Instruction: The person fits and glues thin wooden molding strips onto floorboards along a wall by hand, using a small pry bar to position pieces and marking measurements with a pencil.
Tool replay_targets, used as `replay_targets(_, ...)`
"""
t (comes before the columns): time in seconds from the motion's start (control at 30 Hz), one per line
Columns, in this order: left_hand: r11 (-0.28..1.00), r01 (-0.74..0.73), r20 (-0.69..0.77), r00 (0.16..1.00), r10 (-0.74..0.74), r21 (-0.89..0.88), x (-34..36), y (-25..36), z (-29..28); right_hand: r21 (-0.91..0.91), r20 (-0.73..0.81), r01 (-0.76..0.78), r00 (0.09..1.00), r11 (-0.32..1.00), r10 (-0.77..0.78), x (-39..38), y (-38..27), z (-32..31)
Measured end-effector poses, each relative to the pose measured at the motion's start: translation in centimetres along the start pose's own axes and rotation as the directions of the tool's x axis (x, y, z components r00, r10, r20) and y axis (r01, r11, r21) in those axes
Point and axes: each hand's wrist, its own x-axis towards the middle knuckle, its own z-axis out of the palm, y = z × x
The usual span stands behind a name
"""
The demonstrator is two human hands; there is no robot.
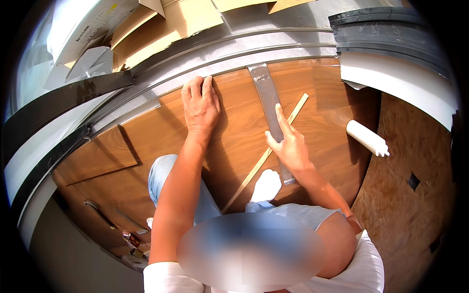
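Wood-look floor planks (234, 102) spread beneath me. My left hand (200, 107) presses on them near their far edge, fingers bent and nothing seen in its grip. A long, flat grey metal pull bar (267, 97) lies across the planks, its far end at the metal track. My right hand (289, 146) holds the bar at its middle, index finger stretched along it and thumb at its left side. Under that hand, a thin pale wooden strip (251, 176) slants across the bar's line. My foot in a white sock (267, 185) stands left of the bar's near end.
A white bottle (365, 137) lies on its side at the right, beside bare brown board (405, 161). At the left is a loose-looking plank (100, 156); nearer lies a curved-ended hand tool (99, 213). Metal track (229, 46) and cardboard (181, 24) border the far side.
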Motion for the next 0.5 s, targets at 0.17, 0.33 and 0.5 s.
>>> replay_targets(0.17,1.000,0.017,-0.062,0.998,-0.018,-0.024,-0.5,-0.5,0.5,0.012,0.004,-0.018,1.000,1.000,0.018,-0.2,-2.9,3.1)
replay_targets(0.33,0.999,0.050,-0.122,0.991,-0.050,0.005,-1.1,-1.8,0.3,-0.007,0.049,-0.028,0.998,1.000,0.028,-0.1,-3.3,3.2)
replay_targets(0.5,0.988,0.128,-0.151,0.982,-0.113,0.091,-1.0,-2.9,-0.9,-0.014,-0.033,0.118,0.992,0.993,-0.118,-0.2,-1.8,3.2)
